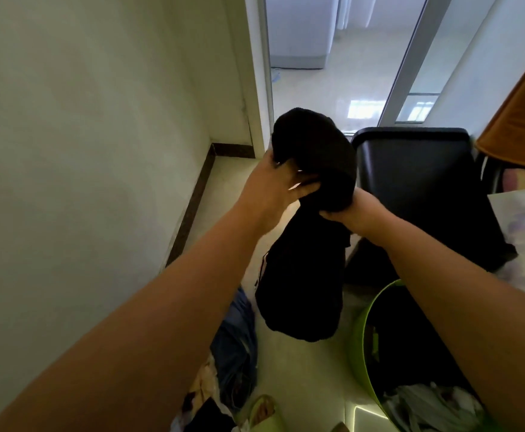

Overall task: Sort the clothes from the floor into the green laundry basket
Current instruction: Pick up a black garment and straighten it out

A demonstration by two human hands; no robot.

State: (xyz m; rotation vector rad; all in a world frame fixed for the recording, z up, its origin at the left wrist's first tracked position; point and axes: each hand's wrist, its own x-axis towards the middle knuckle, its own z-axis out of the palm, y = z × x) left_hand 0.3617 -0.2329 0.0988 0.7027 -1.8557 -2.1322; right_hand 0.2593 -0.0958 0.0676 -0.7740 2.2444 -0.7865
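While the black garment hangs in mid-air, bunched at the top and trailing down over the floor, both hands are closed on it: left hand pinching the upper fold, right hand fisted round the middle. Green laundry basket sits near right, already holding pale clothes. Judgement: swing right until the tail clears the rim, lower, then release both grips together. Blue clothes remain on the floor, near left; black bin stands beyond the basket, so avoid dropping there.
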